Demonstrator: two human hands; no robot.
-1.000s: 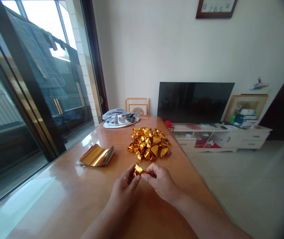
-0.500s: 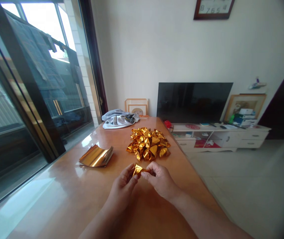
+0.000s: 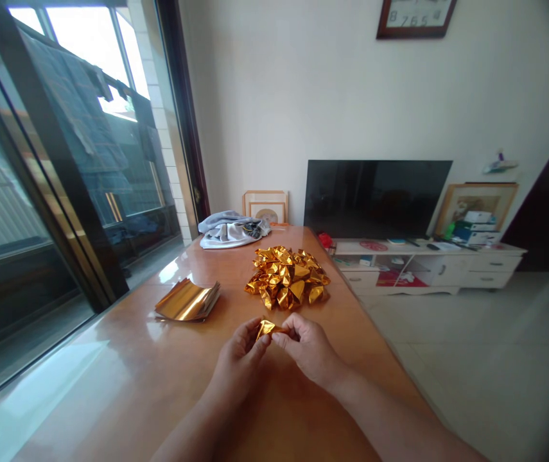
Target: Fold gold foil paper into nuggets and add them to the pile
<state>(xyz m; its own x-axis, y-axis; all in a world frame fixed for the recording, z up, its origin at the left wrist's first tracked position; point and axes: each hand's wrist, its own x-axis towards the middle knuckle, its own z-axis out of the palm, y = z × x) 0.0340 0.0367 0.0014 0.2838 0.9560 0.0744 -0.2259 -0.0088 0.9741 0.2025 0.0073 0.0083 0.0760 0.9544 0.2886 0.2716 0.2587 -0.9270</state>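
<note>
Between my two hands is a small piece of folded gold foil paper (image 3: 265,328), held over the table (image 3: 168,378). My left hand (image 3: 241,351) grips its left end, thumb and fingers closed on it. On the other end, my right hand (image 3: 310,346) pinches the foil between thumb and forefinger. Just beyond them lies a heap of folded gold foil pieces (image 3: 287,277). To the left rests a stack of flat, slightly curled gold foil sheets (image 3: 186,300).
A bundle of grey cloth (image 3: 233,231) lies at the table's far end, with framed pictures (image 3: 265,200) behind it. Past the table's right edge stand a low white cabinet (image 3: 433,273) and a television (image 3: 377,199). A glass sliding door (image 3: 52,192) runs along the left.
Almost nothing differs. Both hands keep hold of the folded foil in the same place, with only a tiny shift of the fingers and of the view.
</note>
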